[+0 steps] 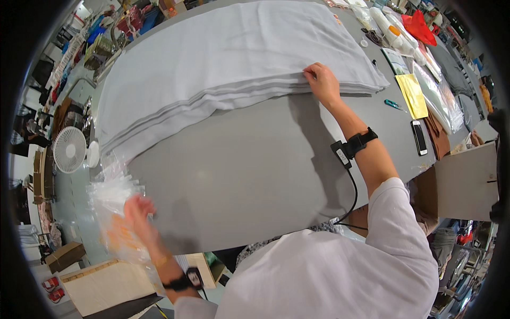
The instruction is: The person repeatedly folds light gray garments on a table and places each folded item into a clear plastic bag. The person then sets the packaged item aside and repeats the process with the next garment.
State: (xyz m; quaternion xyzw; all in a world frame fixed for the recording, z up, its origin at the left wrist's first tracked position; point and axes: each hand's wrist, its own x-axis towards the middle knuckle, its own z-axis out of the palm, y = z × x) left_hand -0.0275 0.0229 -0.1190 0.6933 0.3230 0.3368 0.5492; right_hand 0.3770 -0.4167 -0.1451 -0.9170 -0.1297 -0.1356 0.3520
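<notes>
At our far left, beyond the table's edge, a small white fan [69,149] stands on a lower surface, just outboard of our left hand [139,211]. That hand is blurred, fingers loosely spread, and it rests on or grips a heap of clear plastic bags [114,204] hanging off the left corner of the grey table [255,175]; we cannot tell whether the fingers actually close on a bag or only press against the heap. Below it lies a flat cardboard box [106,284]. Moving right, the bare table top opens out ahead of our chest, and past it, farther from us than either hand, lies the stack of light grey folded cloths [223,64]. Its long axis runs from near the left hand, low at the table's left edge, up and away to the right, so the stack's near edge crosses in front of us on a slant. Our right hand [321,82] is the one on it: arm stretched forward, fingers curled over the near edge toward the stack's right end, touching the top layers, seemingly pinching them, though the grip is partly hidden. The left hand is well apart from the cloth. To the right of the right hand lie a gold foil pouch [412,95] and a phone [419,137].
</notes>
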